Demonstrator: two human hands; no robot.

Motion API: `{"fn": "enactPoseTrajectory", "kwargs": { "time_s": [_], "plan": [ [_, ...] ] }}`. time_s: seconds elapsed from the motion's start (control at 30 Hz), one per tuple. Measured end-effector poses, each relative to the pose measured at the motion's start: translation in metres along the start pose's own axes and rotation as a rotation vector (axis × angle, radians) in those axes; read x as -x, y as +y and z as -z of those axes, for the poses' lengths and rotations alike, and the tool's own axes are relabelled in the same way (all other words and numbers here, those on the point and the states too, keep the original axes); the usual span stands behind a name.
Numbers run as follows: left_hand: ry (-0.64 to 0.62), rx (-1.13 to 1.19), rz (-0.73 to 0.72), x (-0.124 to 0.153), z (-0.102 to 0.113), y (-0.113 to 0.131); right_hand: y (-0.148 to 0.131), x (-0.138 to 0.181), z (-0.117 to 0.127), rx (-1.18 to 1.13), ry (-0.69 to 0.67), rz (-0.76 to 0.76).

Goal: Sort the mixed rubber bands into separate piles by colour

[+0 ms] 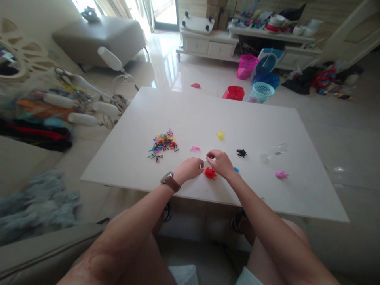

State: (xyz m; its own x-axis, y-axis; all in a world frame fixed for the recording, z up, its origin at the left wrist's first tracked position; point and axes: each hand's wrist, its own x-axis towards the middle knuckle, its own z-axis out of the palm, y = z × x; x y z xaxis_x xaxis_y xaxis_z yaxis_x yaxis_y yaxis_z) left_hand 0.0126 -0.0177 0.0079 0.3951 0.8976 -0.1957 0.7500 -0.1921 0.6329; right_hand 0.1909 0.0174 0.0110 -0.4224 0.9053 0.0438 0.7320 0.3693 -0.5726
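From where I stand, the person sits at a white table (261,118), both bare hands over its near side, and I read the clock from the gap between those hands, with twelve at the far edge. The left hand (191,168) has its fingers curled in, thumb drawn near the forefinger; the right hand (219,161) bends down opposite, thumb and forefinger close together. I can't tell whether either one has a loop pinched in it. The red heap (210,173) of small loops lies at about five o'clock, right below the right hand's fingers and just beside the left; whether skin touches it, I can't make out. At eleven, near the left hand, sits a pink cluster (195,149); at one, farther off, a yellow cluster (220,135). Around three there's a black cluster (241,152), and a little past that a blue cluster (236,170), close by the right wrist. The mixed heap (164,143), every colour tangled together, spreads out at ten, well apart from the left hand, whose wrist wears a watch (171,181) with a brown strap
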Motion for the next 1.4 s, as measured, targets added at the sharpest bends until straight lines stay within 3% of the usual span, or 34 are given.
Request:
{"fn": "enactPoseTrajectory", "kwargs": {
  "time_s": [0.2, 0.37, 0.5, 0.7, 0.8, 0.87, 1.07, 1.17, 1.27, 1.4],
  "plan": [
    [-0.106, -0.096, 0.102, 0.019, 0.003, 0.001, -0.048, -0.052, -0.042, 0.138, -0.111, 0.097],
    [-0.092, -0.077, 0.168, 0.037, 0.006, 0.006, -0.069, -0.09, -0.078, 0.27, -0.234, 0.155],
    [-0.087, -0.194, 0.149, 0.053, 0.007, 0.023, -0.073, -0.1, -0.095, 0.312, -0.283, 0.168],
    [-0.114, -0.309, 0.153, 0.068, 0.006, 0.052, -0.072, -0.097, -0.103, 0.319, -0.253, 0.146],
    [-0.105, -0.325, 0.134, 0.074, 0.005, 0.062, -0.058, -0.087, -0.089, 0.316, -0.205, 0.102],
    [-0.104, -0.328, 0.125, 0.078, 0.004, 0.064, -0.037, -0.076, -0.065, 0.313, -0.156, 0.043],
    [-0.153, -0.257, 0.148, 0.073, 0.002, 0.049, 0.064, -0.02, 0.049, 0.343, 0.054, -0.269],
    [-0.154, -0.2, 0.165, 0.064, -0.001, 0.035, 0.103, 0.001, 0.087, 0.343, 0.131, -0.398],
    [-0.104, -0.174, 0.185, 0.054, -0.001, 0.02, 0.122, 0.007, 0.097, 0.308, 0.17, -0.438],
    [-0.018, -0.143, 0.21, 0.043, 0.008, 0.004, 0.126, 0.003, 0.088, 0.244, 0.235, -0.468]
  ]
}}
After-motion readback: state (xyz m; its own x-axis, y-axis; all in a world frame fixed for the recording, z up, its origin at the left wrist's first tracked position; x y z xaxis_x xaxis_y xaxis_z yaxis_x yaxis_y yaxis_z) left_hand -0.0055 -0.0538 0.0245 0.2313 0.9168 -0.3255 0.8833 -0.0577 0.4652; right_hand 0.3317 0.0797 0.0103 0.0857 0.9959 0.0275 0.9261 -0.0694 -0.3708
